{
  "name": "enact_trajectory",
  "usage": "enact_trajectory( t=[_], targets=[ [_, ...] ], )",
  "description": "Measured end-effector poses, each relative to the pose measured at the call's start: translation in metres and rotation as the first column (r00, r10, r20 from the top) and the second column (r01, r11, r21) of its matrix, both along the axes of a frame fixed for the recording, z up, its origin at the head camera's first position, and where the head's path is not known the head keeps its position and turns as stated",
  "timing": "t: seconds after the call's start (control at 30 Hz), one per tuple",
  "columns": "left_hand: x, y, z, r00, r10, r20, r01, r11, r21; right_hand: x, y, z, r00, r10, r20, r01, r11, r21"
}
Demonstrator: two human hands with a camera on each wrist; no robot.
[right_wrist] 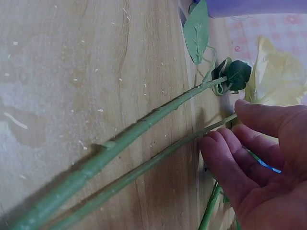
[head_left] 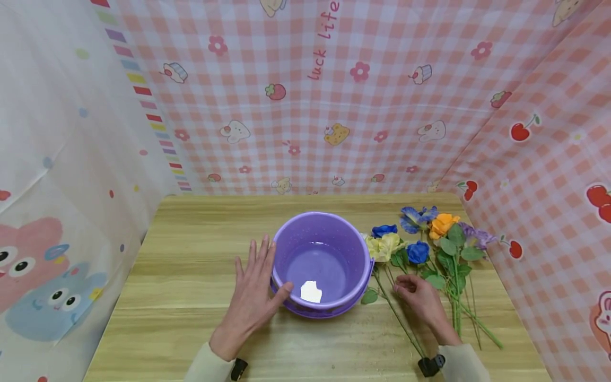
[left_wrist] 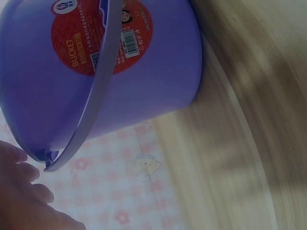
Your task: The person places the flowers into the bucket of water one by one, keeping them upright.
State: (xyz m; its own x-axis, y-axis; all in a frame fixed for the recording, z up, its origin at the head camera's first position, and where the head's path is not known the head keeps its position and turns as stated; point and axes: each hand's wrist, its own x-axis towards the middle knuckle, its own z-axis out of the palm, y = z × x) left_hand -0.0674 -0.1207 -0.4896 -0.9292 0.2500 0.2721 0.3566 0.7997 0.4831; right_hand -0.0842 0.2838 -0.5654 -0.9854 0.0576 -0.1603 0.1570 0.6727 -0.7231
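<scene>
Head view: left hand [head_left: 254, 297] wide against glossy round bucket [head_left: 324, 231], right hand [head_left: 422, 301] around slender stem [right_wrist: 120, 183]

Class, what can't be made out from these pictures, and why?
Left wrist view: part of the red label, behind the bucket handle; its finest print, too small.
Right wrist view: the thicker stem's lower end, cut off by the bottom edge.
Right wrist view: part of the yellow flower, beyond the right edge.
</scene>
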Motion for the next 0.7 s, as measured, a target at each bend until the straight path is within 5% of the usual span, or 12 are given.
enact_trajectory(
  t=[0.7],
  targets=[
    [0.0015,0.0029,-0.007,1.0,0.009,0.002,-0.009,1.0,0.011,-0.002,0.0018,-0.0047,0.999,0.017,0.04,-0.021,0.996,0.091]
  ],
)
